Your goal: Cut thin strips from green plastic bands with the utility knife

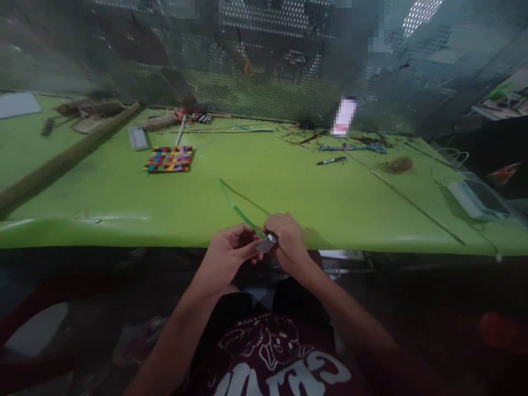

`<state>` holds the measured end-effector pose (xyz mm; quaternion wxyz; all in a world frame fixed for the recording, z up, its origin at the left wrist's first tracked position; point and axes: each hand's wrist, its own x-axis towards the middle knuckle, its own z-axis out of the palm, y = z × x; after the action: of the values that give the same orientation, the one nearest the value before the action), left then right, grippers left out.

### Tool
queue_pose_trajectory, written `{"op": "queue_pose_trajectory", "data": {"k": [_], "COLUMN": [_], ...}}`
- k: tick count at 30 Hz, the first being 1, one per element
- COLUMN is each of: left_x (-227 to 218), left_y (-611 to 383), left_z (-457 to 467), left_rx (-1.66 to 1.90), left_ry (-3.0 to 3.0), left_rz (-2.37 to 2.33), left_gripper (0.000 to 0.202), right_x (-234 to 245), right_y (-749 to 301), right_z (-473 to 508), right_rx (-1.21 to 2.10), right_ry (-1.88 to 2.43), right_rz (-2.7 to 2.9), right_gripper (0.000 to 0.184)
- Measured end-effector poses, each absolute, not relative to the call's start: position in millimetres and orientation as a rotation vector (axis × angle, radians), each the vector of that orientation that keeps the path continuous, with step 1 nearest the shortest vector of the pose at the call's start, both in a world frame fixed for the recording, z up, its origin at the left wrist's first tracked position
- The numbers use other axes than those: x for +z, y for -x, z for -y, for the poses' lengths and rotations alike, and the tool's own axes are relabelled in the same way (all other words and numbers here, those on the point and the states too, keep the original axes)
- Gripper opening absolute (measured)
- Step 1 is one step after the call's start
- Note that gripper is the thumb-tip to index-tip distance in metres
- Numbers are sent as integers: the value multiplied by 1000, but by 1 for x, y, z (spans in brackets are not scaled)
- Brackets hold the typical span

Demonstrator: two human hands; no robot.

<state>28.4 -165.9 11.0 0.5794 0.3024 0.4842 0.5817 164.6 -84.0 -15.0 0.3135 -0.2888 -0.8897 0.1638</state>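
At the table's front edge both hands are close together. My left hand [226,250] is closed in a pinch on a thin green strip [241,214], whose free end curves up and away over the table. My right hand [286,236] is wrapped round a knife, with its short silver blade [264,243] pointing left toward my left thumb. The blade lies by the near end of the strip. Fingers hide the knife's handle and the exact point where strip and blade meet.
On the green table [264,165] lie a colourful woven mat [170,159], a small white box [137,138], a bamboo pole [70,157], a pen [331,160], a braided cord [352,148], a fibre tuft [399,164] and a white device [478,199]. Mesh [247,93] borders the back.
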Motion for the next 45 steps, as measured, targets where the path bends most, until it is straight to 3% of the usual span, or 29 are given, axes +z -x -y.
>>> {"op": "queue_pose_trajectory", "data": {"k": [12,18,25,34,39,45], "left_x": [4,5,-4,-4,-4,-11], "left_y": [-29,-29,-27,-26,-25,-27], "left_z": [166,164,162,164,165,166], "left_rx": [1375,1435,1419,1334,1318,1343], "left_ry": [-717,-659,-774,-854,-815,-703], "left_rz": [-1100,-1149,-1154,-1176,-1193,-1112], "left_gripper": [28,30,29,37,37,43], "right_x": [-18,-5,21,19,14,15], "right_y": [-165,-184,-206,-194,-191,-181], "right_z": [84,72,73,80,78,75], "right_rx": [429,452,819,915,764,290], "right_ry": [817,725,559,556,501,435], "right_rz": [2349,2499,2496,2476,2547,2642], "right_gripper": [24,14,11,9,6,15]}}
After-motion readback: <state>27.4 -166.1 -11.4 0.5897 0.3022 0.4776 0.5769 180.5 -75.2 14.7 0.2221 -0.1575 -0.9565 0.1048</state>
